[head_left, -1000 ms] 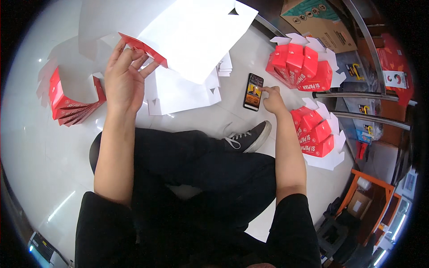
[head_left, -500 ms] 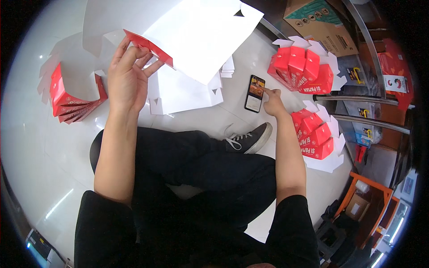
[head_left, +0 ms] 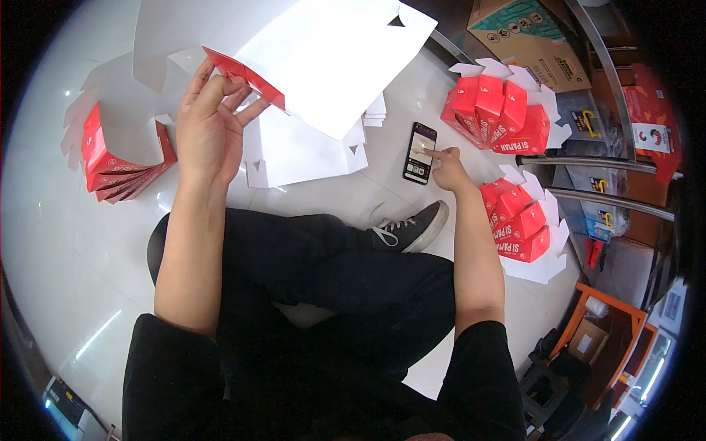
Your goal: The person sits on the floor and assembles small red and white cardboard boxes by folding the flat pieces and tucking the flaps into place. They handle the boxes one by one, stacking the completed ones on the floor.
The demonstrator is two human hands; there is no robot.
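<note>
My left hand (head_left: pixel 212 121) is pinched on the folded red edge of a large cardboard box blank (head_left: pixel 331 70), holding it up by one side. The blank's broad white inner face tilts toward me. Beneath it, more flat white blanks (head_left: pixel 301 151) lie on the floor. On the tiles to the right rests a black phone (head_left: pixel 419 153) with a lit screen. The index finger of my right hand (head_left: pixel 450 170) is stretched onto that screen, while its other fingers are curled. Nothing is held in the right hand.
Nested red boxes (head_left: pixel 132 173) stand on the floor at the left. Two more groups, upper red boxes (head_left: pixel 494 110) and lower red boxes (head_left: pixel 518 220), sit at the right beside a metal rack (head_left: pixel 603 163). A brown carton (head_left: pixel 548 62) is on the rack. My shoe (head_left: pixel 412 228) lies near the phone.
The picture on the phone screen has changed, and my right index finger has shifted slightly on it. The raised blank has moved very little; my left hand keeps its grip.
</note>
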